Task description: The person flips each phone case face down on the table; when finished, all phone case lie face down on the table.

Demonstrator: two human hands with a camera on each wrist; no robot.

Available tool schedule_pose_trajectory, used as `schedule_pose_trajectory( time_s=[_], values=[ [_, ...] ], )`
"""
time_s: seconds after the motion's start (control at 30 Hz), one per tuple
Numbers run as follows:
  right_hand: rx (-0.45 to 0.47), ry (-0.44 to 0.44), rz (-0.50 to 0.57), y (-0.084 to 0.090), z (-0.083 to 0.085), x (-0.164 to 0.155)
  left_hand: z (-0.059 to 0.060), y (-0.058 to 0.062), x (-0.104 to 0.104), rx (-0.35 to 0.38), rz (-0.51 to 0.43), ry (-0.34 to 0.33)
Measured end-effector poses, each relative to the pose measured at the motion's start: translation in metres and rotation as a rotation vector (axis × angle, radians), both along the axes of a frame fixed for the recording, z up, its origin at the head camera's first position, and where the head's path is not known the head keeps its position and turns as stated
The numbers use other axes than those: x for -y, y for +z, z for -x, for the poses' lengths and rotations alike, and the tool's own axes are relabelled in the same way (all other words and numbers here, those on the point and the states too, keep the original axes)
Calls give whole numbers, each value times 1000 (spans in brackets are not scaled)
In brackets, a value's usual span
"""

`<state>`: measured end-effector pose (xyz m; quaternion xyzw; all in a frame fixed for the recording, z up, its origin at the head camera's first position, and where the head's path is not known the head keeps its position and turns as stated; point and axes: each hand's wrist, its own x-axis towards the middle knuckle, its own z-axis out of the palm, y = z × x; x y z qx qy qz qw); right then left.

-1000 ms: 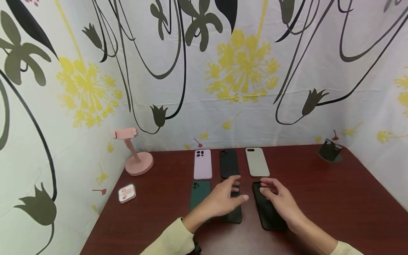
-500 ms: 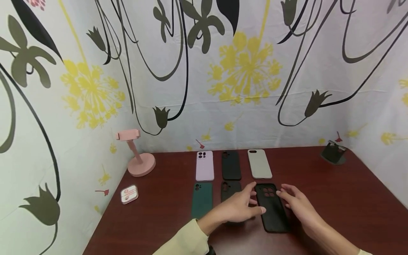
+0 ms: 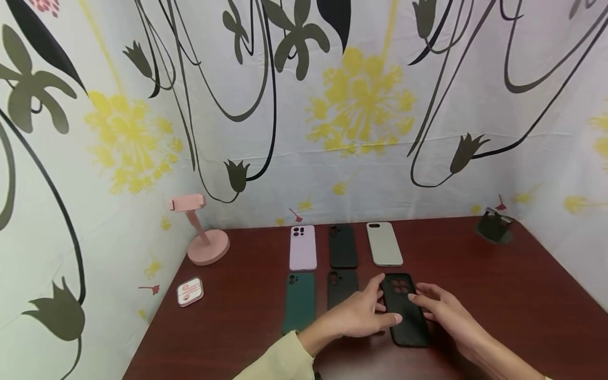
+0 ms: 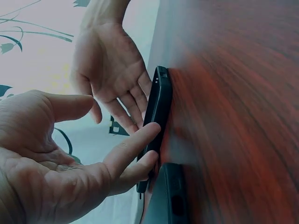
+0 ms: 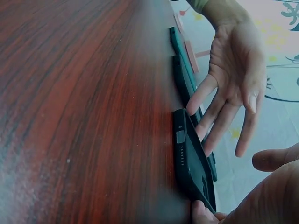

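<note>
We see a dark red-brown wood-grain table (image 3: 499,295) under six phone cases: a lilac case (image 3: 302,247), a black case (image 3: 343,245) and a pale grey-green case (image 3: 383,243) behind, a dark green case (image 3: 299,301), a second black case (image 3: 341,286) and a black phone case (image 3: 405,311) in front. The stand (image 3: 201,235) is pink, the small box (image 3: 190,291) white with pink. The backdrop cloth (image 3: 304,105) is white with yellow blooms and dark olive and black stems. The sleeve (image 3: 273,361) is pale yellow.
</note>
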<state>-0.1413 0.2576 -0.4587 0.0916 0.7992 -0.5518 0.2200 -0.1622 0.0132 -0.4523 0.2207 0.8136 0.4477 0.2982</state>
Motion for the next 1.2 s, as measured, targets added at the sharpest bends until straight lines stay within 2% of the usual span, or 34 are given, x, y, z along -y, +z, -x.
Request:
schedule_pose_trajectory(
  time_s=[0.23,0.57,0.7,0.9,1.2],
  values=[
    [11,-10,28,1,2,2,-2,-4,-3,18,-40,20],
    [28,-40,61,3,2,4,-1,-7,-6,-12,-25,33],
    [32,-62,105,4,1,6,-1,-6,-8,-21,2,53],
    [-3,-135,201,5,-1,9,-1,1,-12,-35,33,48],
    [-44,-176,232,7,-5,14,0,3,-14,-8,-1,73]
  ],
)
